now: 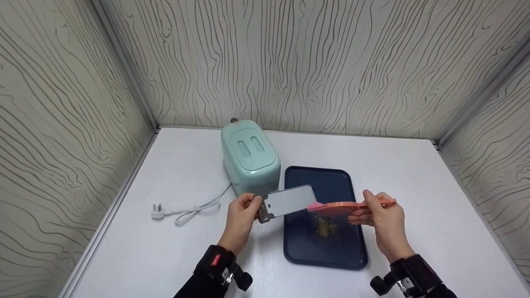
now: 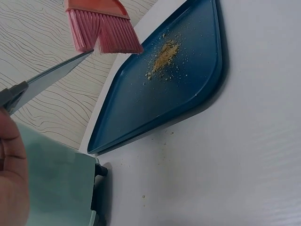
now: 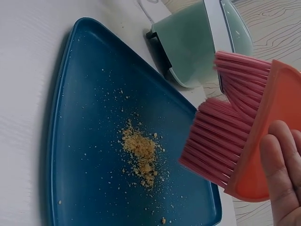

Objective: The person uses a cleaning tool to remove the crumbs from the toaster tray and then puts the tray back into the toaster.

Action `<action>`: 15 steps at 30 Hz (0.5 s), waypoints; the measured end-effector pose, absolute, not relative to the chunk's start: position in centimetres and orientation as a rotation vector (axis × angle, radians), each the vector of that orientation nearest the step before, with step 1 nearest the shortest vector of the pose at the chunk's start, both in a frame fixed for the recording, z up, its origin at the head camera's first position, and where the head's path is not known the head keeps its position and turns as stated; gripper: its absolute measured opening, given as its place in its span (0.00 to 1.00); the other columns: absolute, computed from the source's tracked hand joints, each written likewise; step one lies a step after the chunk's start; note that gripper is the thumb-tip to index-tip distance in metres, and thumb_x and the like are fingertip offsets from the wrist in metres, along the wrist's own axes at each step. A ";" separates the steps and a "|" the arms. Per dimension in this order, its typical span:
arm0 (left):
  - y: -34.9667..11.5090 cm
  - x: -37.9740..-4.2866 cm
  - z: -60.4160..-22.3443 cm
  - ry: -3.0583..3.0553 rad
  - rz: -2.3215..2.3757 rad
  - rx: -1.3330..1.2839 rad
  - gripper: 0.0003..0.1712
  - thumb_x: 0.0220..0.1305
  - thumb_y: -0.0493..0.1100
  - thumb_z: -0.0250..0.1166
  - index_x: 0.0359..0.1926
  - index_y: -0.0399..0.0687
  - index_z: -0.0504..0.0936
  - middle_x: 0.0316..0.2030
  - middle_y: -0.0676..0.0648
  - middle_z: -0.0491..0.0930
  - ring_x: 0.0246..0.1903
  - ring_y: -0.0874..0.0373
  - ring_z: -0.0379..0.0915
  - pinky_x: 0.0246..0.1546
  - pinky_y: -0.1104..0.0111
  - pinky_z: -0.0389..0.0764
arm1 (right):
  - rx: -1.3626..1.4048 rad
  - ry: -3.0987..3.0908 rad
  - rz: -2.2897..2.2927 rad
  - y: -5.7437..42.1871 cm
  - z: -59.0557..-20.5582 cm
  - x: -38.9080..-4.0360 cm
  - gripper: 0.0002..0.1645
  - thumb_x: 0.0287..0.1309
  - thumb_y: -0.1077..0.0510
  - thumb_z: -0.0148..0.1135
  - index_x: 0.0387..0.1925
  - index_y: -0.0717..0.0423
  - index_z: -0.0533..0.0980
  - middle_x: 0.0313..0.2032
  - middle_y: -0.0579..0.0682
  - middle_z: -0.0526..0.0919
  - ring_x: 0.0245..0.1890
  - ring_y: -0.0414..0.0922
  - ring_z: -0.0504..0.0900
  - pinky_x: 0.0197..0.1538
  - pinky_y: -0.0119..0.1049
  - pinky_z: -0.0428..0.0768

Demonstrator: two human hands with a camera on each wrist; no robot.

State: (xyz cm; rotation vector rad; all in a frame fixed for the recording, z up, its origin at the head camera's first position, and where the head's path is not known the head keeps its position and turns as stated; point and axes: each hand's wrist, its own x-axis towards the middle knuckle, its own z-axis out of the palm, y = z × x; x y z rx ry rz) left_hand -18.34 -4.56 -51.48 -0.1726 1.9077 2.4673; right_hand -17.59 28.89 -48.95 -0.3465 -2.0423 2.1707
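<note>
My left hand (image 1: 240,221) pinches the grey end of a thin flat crumb tray (image 1: 290,201), which is tilted over the blue serving tray (image 1: 302,250). In my right hand (image 1: 387,225) is an orange brush (image 1: 341,205) with pink bristles. Those bristles (image 2: 120,35) are split into two clumps against the crumb tray's far edge, as the left wrist view shows. Below them, a pile of yellowish crumbs (image 3: 141,150) lies on the serving tray, with finer bits scattered around it. The right wrist view shows fingers lying along the brush's orange body (image 3: 254,174).
A mint-green toaster (image 1: 250,153) stands behind and left of the serving tray. Its white cord (image 1: 194,211) runs left to a plug (image 1: 157,212). A few stray crumbs (image 2: 143,196) lie on the white table (image 1: 186,256). Patterned panels (image 1: 269,62) enclose the back and sides.
</note>
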 end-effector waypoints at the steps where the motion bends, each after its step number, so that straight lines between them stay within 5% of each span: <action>1: -4.6 -18.3 -51.5 1.911 2.467 -0.183 0.09 0.71 0.38 0.63 0.34 0.37 0.77 0.25 0.51 0.76 0.26 0.62 0.74 0.32 0.71 0.79 | -0.344 -2.047 2.165 28.9 -48.9 -17.6 0.26 0.69 0.48 0.65 0.33 0.69 0.73 0.24 0.61 0.86 0.22 0.56 0.88 0.33 0.53 0.87; 15: -4.6 -18.3 -51.3 1.923 2.468 -0.215 0.08 0.70 0.37 0.63 0.33 0.38 0.78 0.25 0.51 0.77 0.27 0.61 0.75 0.31 0.71 0.80 | -0.326 -2.056 2.125 29.6 -48.9 -17.1 0.26 0.69 0.48 0.65 0.32 0.68 0.71 0.23 0.62 0.86 0.22 0.55 0.88 0.33 0.50 0.87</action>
